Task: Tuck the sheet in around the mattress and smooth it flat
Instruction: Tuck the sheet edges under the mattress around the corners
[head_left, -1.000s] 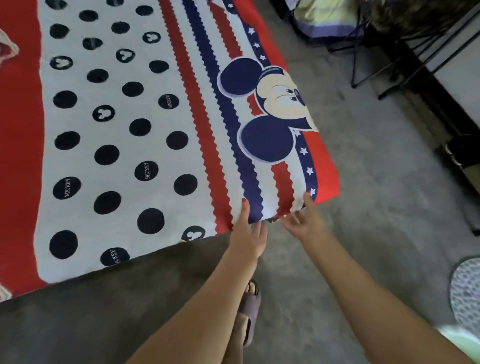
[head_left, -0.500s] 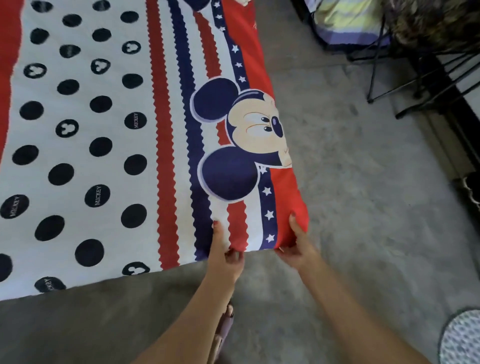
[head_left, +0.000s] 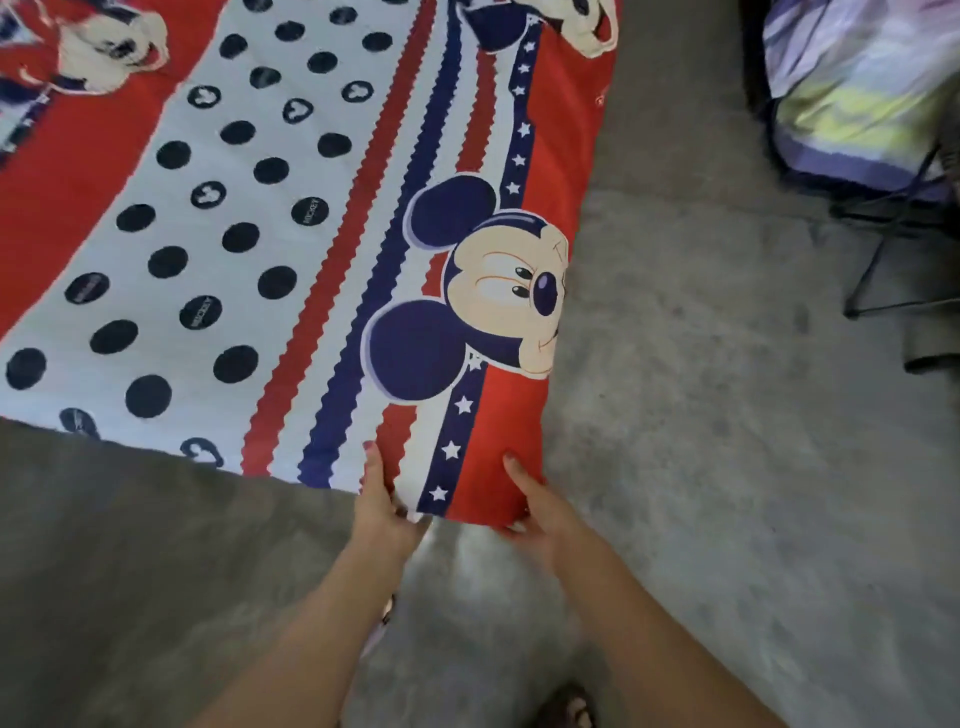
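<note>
Left hand (head_left: 382, 512): thumb on top, fingers curled beneath, gripping the sheet (head_left: 332, 218) at the mattress's near corner. Right hand (head_left: 537, 512): same grip, just beside, on the red border.

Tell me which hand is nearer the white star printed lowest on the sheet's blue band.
Left. The left hand grips the sheet edge just left of that white star; the right hand has its grip at the red corner, farther to the star's right.
</note>
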